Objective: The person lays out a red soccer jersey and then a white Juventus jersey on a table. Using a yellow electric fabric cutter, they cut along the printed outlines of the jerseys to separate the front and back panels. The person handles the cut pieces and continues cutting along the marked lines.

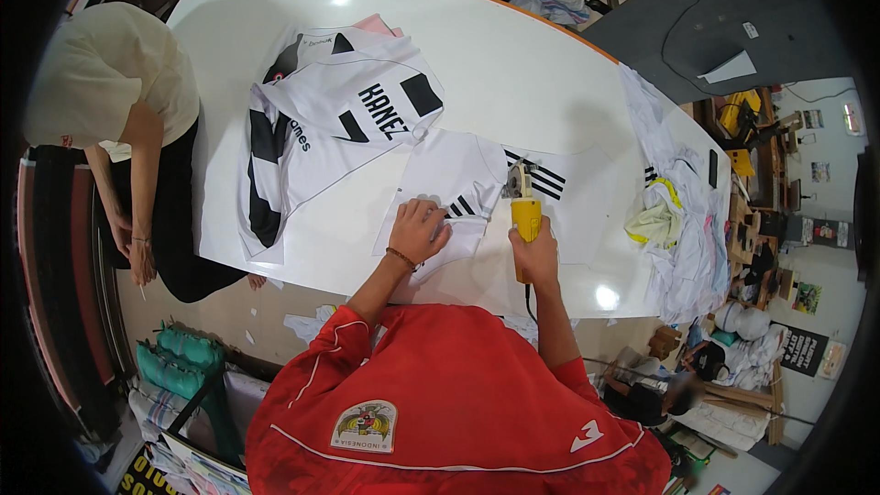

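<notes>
My right hand (535, 249) is wrapped round a yellow handheld electric fabric cutter (525, 217), whose metal cutting head points away from me and whose cord trails down past my forearm. The cutter's head meets white fabric (566, 185) printed with black stripes. To its left, my left hand (420, 230) lies with fingers stretched out on a white striped fabric piece (449, 165), pressing it to the white table (513, 55). Beyond that hand is a heap of white and black printed fabric pieces (357, 101), with a bit of pink fabric under its far edge.
Loose white and yellow-green fabric (678, 220) is piled at the table's right end, near a dark phone-like object (713, 166). A person in a cream top (128, 64) sits at the left edge. Green bundles (183, 357) stand on the floor at lower left.
</notes>
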A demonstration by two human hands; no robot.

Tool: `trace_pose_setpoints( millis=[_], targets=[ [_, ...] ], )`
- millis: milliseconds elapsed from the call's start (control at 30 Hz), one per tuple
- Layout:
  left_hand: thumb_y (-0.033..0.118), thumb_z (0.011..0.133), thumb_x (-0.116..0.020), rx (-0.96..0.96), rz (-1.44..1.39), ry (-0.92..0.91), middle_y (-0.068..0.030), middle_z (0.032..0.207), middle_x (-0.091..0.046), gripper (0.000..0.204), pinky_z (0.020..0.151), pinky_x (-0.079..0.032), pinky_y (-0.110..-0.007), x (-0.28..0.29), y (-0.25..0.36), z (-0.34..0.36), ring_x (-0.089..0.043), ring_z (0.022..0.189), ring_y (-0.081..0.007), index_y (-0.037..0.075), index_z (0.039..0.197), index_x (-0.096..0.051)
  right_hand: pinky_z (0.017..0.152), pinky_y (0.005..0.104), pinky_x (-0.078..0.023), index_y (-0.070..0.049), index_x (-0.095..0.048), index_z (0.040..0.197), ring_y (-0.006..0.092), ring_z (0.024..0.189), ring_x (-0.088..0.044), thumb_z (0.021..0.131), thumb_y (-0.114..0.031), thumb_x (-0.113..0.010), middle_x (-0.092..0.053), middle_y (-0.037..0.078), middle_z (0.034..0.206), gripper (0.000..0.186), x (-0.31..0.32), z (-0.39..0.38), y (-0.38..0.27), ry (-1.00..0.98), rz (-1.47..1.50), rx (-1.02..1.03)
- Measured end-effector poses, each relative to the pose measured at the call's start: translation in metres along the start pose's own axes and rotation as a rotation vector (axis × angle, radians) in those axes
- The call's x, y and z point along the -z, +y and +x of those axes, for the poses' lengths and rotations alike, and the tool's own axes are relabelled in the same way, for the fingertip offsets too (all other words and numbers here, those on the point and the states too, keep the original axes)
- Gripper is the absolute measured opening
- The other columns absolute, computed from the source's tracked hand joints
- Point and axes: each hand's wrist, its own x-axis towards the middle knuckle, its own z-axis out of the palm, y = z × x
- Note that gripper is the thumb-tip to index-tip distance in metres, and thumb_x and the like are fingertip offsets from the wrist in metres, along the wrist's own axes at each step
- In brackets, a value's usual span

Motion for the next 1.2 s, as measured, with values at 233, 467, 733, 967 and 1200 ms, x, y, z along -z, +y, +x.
trace_pose_setpoints(
  millis=[233,467,733,967,1200],
  targets=[
    [0.026,0.087,-0.078,0.002,0.005,-0.025,-0.0087,0.111,-0.065,0.031,0.093,-0.046,-0.047,-0.001,-0.001,0.000,-0.060,0.109,-0.0301,0.010,0.113,-0.074,0.092,0.0576,-0.057,-0.010,-0.054,0.138,0.0514,0.109,-0.072,0.090,-0.044,-0.073,-0.075,0.029,0.116,0.062,0.018,0.022,-0.003,-0.036,-0.006,0.037],
    [0.026,0.087,-0.078,-0.007,0.007,-0.002,-0.0088,0.111,-0.064,0.030,0.093,-0.046,-0.046,0.001,0.001,0.002,-0.059,0.108,-0.0304,0.011,0.112,-0.075,0.092,0.0566,-0.057,-0.011,-0.055,0.139,0.0501,0.109,-0.072,0.087,-0.043,-0.074,-0.076,0.028,0.116,0.065,0.033,0.050,-0.004,-0.072,-0.041,0.101],
    [0.025,0.086,-0.079,0.004,0.012,-0.014,-0.0090,0.110,-0.064,0.031,0.093,-0.046,-0.046,0.002,0.003,0.003,-0.059,0.107,-0.0306,0.011,0.113,-0.075,0.094,0.0558,-0.058,-0.013,-0.052,0.145,0.0481,0.112,-0.072,0.084,-0.043,-0.076,-0.075,0.025,0.119,0.072,0.049,0.093,-0.008,-0.160,-0.163,0.170],
    [0.029,0.085,-0.080,0.007,0.014,-0.046,-0.0117,0.117,-0.064,0.040,0.093,-0.046,-0.048,0.000,0.001,0.001,-0.059,0.109,-0.0336,0.012,0.120,-0.074,0.096,0.0544,-0.058,-0.020,-0.050,0.151,0.0459,0.113,-0.072,0.084,-0.045,-0.077,-0.075,0.022,0.123,0.077,0.059,0.126,-0.020,-0.184,-0.255,0.270],
    [0.024,0.081,-0.081,0.141,0.093,-0.052,-0.0083,0.114,-0.065,0.036,0.093,-0.044,-0.046,-0.004,0.028,0.021,-0.058,0.110,-0.0300,0.011,0.113,-0.075,0.097,0.0502,-0.058,-0.019,-0.054,0.152,0.0404,0.116,-0.073,0.085,-0.044,-0.077,-0.077,0.018,0.125,0.075,0.061,0.149,-0.013,-0.152,-0.135,0.303]
  ],
)
